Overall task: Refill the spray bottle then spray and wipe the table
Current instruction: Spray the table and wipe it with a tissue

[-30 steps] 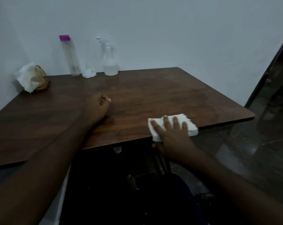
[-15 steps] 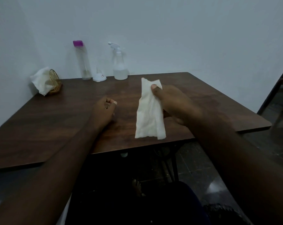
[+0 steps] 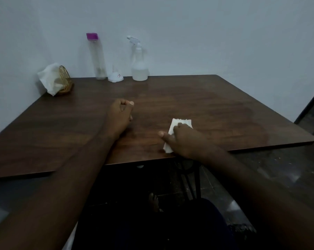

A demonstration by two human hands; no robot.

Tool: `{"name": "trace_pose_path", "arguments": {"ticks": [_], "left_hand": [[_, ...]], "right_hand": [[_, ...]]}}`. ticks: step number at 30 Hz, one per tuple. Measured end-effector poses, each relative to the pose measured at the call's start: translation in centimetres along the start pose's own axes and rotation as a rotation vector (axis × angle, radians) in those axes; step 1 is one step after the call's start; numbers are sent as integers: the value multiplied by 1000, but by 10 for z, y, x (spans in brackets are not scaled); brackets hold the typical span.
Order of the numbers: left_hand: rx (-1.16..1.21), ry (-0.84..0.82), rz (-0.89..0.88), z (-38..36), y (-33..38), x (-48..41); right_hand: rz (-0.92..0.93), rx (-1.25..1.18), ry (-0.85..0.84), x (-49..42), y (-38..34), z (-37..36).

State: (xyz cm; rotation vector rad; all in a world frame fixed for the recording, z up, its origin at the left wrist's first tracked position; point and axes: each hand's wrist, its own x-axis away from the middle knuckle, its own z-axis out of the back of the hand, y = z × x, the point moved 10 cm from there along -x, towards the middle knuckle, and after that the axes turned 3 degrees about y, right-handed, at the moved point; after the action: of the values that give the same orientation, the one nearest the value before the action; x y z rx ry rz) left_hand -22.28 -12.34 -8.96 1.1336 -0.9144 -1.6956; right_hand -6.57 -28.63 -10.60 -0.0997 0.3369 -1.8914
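The tissue (image 3: 181, 123) lies flat on the table (image 3: 233, 112) at about 5 o'clock of the top, close to the near edge. The right hand (image 3: 186, 142) covers most of it. The thumb sticks out toward 9 o'clock, and the fingers bend down over the sheet, pressing it to the wood. Whether they also pinch a fold I cannot tell.

It looks thin, soft and very light, so it probably bunches or tears if dragged by one corner. A broad press through the middle should carry it best, more so if the top is wet.

The left hand (image 3: 121, 112) rests at 10 o'clock from the tissue, clenched in a fist with nothing in it.

Open wood runs from 12 to 3 o'clock of the tissue – good room for long strokes. The near edge sits just behind the wrist, and the right edge drops to the floor.

Along the far edge, against the wall, stand the spray bottle (image 3: 139, 67) at 12 o'clock, part full, then a funnel (image 3: 115, 77) and a tall bottle (image 3: 98, 56) to its left. A napkin holder (image 3: 64, 82) sits at 10 o'clock – all well apart from the hands.
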Motion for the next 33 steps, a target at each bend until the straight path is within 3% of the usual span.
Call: {"name": "trace_pose_path", "arguments": {"ticks": [4,7,10,14,20,22,24,29,33], "left_hand": [[52,98,-12,11,7,3],[85,116,24,17,6,6],[132,126,61,18,4,9],[66,88,49,12,5,8],[-30,-18,-45,-1,13,13],[-62,-63,-52,-8,17,19],[-41,-102,-55,-20,23,29],[33,-353,-195,-87,76,107],[-31,-671,-419,-156,119,192]], "right_hand": [[22,101,-138,-20,-44,-44],[236,76,-234,-21,-105,-60],[406,91,-269,1,-118,-60],[370,131,-200,25,-35,-29],[-182,217,-25,48,188,48],[-174,241,-29,64,205,45],[-54,280,38,77,192,37],[72,-180,367,118,165,49],[32,-576,279,154,157,61]]}}
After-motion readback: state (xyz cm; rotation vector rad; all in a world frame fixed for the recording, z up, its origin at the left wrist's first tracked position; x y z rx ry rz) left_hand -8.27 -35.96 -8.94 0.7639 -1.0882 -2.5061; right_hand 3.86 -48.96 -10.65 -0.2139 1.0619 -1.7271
